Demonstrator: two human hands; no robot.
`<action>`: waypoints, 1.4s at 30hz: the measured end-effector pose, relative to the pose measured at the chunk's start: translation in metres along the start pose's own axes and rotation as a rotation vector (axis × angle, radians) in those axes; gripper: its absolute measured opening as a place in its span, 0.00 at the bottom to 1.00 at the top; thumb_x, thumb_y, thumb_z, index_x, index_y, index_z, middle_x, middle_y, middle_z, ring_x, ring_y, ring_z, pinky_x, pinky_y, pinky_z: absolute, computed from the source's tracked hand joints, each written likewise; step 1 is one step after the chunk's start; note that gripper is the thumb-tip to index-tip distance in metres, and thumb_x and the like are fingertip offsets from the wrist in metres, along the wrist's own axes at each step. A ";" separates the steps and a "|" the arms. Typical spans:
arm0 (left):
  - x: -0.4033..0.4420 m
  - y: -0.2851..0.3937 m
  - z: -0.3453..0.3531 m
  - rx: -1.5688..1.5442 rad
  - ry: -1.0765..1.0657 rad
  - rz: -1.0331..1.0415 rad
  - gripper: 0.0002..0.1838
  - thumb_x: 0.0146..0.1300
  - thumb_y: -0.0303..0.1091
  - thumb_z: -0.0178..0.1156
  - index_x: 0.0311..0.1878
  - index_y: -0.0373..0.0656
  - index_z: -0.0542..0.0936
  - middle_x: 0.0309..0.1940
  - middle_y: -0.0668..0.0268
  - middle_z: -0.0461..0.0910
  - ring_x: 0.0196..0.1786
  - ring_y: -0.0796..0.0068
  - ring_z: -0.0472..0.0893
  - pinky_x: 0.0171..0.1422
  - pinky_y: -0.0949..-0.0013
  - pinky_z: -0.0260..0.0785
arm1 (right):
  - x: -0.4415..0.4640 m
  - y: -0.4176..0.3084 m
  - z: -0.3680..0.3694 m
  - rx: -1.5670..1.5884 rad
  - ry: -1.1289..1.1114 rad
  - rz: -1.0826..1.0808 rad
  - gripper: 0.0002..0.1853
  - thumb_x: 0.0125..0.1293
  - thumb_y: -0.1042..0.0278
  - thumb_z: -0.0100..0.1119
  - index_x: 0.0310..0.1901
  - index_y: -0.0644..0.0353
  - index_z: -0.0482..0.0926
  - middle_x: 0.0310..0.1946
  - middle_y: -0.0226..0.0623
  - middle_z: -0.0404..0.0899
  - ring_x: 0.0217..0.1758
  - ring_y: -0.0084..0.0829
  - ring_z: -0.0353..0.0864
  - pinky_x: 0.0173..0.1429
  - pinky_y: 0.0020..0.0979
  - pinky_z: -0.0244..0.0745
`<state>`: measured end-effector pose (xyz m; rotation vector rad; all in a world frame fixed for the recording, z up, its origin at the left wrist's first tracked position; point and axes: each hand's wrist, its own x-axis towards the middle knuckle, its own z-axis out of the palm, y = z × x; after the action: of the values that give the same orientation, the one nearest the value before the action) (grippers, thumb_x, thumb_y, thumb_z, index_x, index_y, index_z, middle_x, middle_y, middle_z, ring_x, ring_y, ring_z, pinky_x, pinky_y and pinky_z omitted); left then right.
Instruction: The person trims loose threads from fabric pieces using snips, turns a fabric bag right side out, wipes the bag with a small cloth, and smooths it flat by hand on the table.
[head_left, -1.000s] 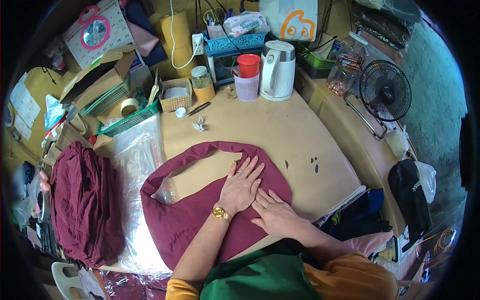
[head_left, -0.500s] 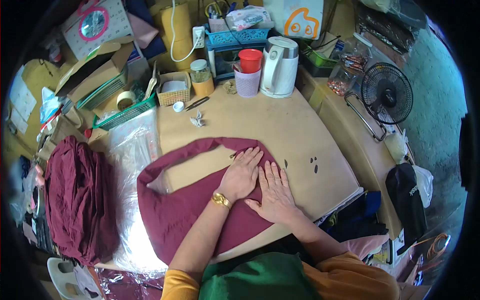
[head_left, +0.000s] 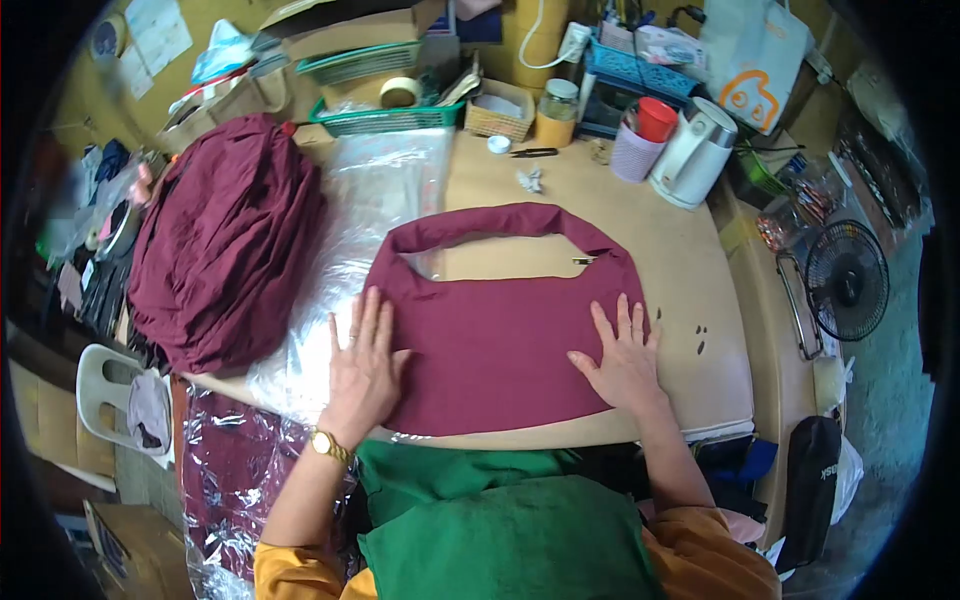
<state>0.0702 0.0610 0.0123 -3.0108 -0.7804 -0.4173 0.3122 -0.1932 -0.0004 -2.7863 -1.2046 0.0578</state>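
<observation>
A maroon cloth shoulder bag lies flat on the brown-covered table, its wide strap looped toward the far side. A small metal zipper pull shows near the strap's right base. My left hand rests flat along the bag's left edge, fingers apart, a gold watch on the wrist. Over on the right edge, my right hand presses flat with spread fingers. Neither hand grips anything. Left of the bag, clear plastic sleeves lie stacked, beside a tall pile of maroon cloth.
Along the back stand a green basket, a jar, a lilac cup and a white electric kettle. A small tweezer-like tool and a white lid lie before them. A black fan stands at right.
My left hand has moved from the bag's right side to its left edge. The bag now lies squarer before me. The camera view has turned toward the left.
</observation>
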 end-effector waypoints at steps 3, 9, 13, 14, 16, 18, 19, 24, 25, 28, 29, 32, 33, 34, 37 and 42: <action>-0.009 0.055 -0.017 -0.202 -0.072 0.130 0.41 0.64 0.44 0.64 0.77 0.39 0.61 0.80 0.50 0.54 0.82 0.47 0.52 0.82 0.40 0.40 | -0.004 -0.036 0.011 0.000 0.098 -0.194 0.41 0.68 0.37 0.56 0.77 0.49 0.61 0.79 0.57 0.49 0.82 0.59 0.45 0.78 0.71 0.33; -0.022 0.013 0.033 0.049 -0.118 -0.131 0.37 0.70 0.46 0.55 0.77 0.36 0.60 0.79 0.50 0.54 0.82 0.52 0.53 0.81 0.37 0.41 | -0.005 -0.031 0.006 0.040 -0.078 -0.271 0.37 0.72 0.38 0.52 0.76 0.48 0.61 0.80 0.49 0.50 0.83 0.50 0.47 0.80 0.62 0.40; -0.009 0.086 -0.014 -0.178 -0.056 0.085 0.37 0.71 0.47 0.54 0.76 0.34 0.60 0.79 0.50 0.56 0.81 0.52 0.54 0.82 0.37 0.38 | -0.002 -0.079 0.012 0.138 0.001 -0.371 0.38 0.72 0.46 0.55 0.76 0.57 0.60 0.80 0.47 0.50 0.83 0.49 0.47 0.80 0.61 0.41; -0.021 0.092 0.011 -0.239 -0.015 0.179 0.36 0.72 0.47 0.52 0.76 0.34 0.60 0.78 0.50 0.57 0.81 0.53 0.55 0.82 0.37 0.38 | -0.005 -0.083 0.032 0.032 0.069 -0.437 0.36 0.72 0.44 0.54 0.75 0.53 0.63 0.77 0.49 0.58 0.82 0.49 0.52 0.79 0.62 0.44; -0.032 0.073 0.031 -0.239 -0.124 0.138 0.36 0.72 0.49 0.52 0.77 0.36 0.60 0.78 0.51 0.57 0.82 0.54 0.54 0.82 0.38 0.36 | -0.006 -0.082 0.020 0.113 0.030 -0.438 0.34 0.73 0.45 0.52 0.76 0.50 0.62 0.78 0.48 0.55 0.82 0.50 0.50 0.80 0.60 0.43; -0.037 0.042 0.026 -0.081 -0.103 0.086 0.31 0.71 0.45 0.55 0.71 0.35 0.70 0.76 0.50 0.62 0.81 0.56 0.57 0.81 0.40 0.44 | 0.004 -0.076 0.020 0.091 0.024 -0.440 0.34 0.74 0.45 0.51 0.76 0.49 0.62 0.79 0.47 0.54 0.82 0.50 0.49 0.80 0.59 0.43; -0.040 0.022 0.013 -0.258 -0.071 0.026 0.30 0.67 0.42 0.60 0.68 0.37 0.73 0.73 0.51 0.66 0.78 0.55 0.61 0.78 0.42 0.50 | 0.001 -0.069 0.022 0.060 0.000 -0.436 0.33 0.74 0.45 0.50 0.77 0.47 0.61 0.79 0.47 0.52 0.82 0.51 0.49 0.81 0.58 0.42; -0.061 -0.032 -0.041 -0.718 -0.090 0.022 0.30 0.49 0.35 0.74 0.60 0.50 0.83 0.57 0.57 0.75 0.58 0.54 0.75 0.63 0.54 0.66 | 0.009 -0.062 0.025 0.076 0.002 -0.396 0.33 0.75 0.45 0.50 0.77 0.47 0.60 0.80 0.46 0.50 0.83 0.50 0.47 0.81 0.58 0.38; -0.060 -0.022 -0.034 -0.682 -0.040 0.152 0.29 0.50 0.34 0.74 0.59 0.50 0.83 0.55 0.58 0.75 0.58 0.55 0.75 0.62 0.56 0.67 | 0.008 -0.062 0.024 0.078 -0.006 -0.391 0.34 0.75 0.45 0.50 0.77 0.47 0.60 0.80 0.47 0.50 0.83 0.50 0.46 0.82 0.59 0.38; -0.053 -0.005 0.002 -0.590 0.138 0.299 0.22 0.51 0.30 0.72 0.53 0.49 0.84 0.48 0.63 0.76 0.51 0.60 0.77 0.56 0.60 0.69 | 0.009 -0.061 0.021 0.073 -0.015 -0.400 0.34 0.75 0.44 0.50 0.77 0.47 0.60 0.80 0.47 0.49 0.83 0.50 0.45 0.82 0.59 0.37; -0.052 -0.009 0.017 -0.565 0.139 0.303 0.20 0.51 0.29 0.71 0.50 0.48 0.84 0.45 0.64 0.77 0.48 0.61 0.77 0.54 0.61 0.70 | 0.008 -0.060 0.021 0.076 -0.025 -0.405 0.34 0.75 0.44 0.50 0.77 0.47 0.60 0.80 0.47 0.49 0.84 0.50 0.44 0.82 0.59 0.37; -0.046 -0.001 0.017 -0.554 0.283 0.299 0.11 0.49 0.24 0.68 0.38 0.45 0.81 0.37 0.66 0.76 0.40 0.64 0.78 0.46 0.63 0.70 | 0.007 -0.054 0.019 0.089 -0.042 -0.452 0.35 0.74 0.42 0.50 0.77 0.48 0.60 0.80 0.48 0.49 0.84 0.51 0.43 0.82 0.59 0.36; -0.049 -0.001 0.019 -0.499 0.207 0.260 0.11 0.49 0.23 0.67 0.36 0.45 0.80 0.35 0.66 0.75 0.40 0.64 0.77 0.44 0.62 0.69 | 0.008 -0.053 0.019 0.089 -0.040 -0.452 0.35 0.74 0.42 0.50 0.77 0.48 0.60 0.80 0.48 0.49 0.84 0.51 0.43 0.82 0.59 0.36; -0.054 -0.002 0.019 -0.442 0.130 0.218 0.10 0.49 0.21 0.66 0.35 0.45 0.79 0.34 0.65 0.75 0.40 0.64 0.77 0.43 0.62 0.69 | 0.006 -0.053 0.019 0.082 -0.040 -0.459 0.36 0.74 0.42 0.51 0.77 0.48 0.60 0.80 0.48 0.49 0.84 0.51 0.44 0.82 0.59 0.36; -0.060 -0.023 0.007 -0.349 0.085 -0.094 0.11 0.48 0.18 0.61 0.33 0.46 0.78 0.34 0.65 0.74 0.39 0.64 0.77 0.42 0.62 0.68 | 0.008 -0.053 0.015 0.066 -0.040 -0.484 0.37 0.72 0.40 0.52 0.77 0.49 0.61 0.80 0.49 0.49 0.84 0.51 0.44 0.82 0.59 0.37; -0.051 0.020 -0.034 -0.374 -0.004 0.288 0.32 0.62 0.42 0.66 0.69 0.48 0.73 0.73 0.55 0.67 0.78 0.50 0.61 0.78 0.40 0.49 | 0.006 -0.057 0.013 0.047 -0.045 -0.486 0.38 0.70 0.40 0.55 0.77 0.49 0.61 0.80 0.50 0.50 0.83 0.52 0.44 0.81 0.59 0.37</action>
<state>0.0281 0.0162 0.0336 -3.3927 -0.2807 -0.6066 0.2739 -0.1495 -0.0067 -2.3851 -1.8239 0.1061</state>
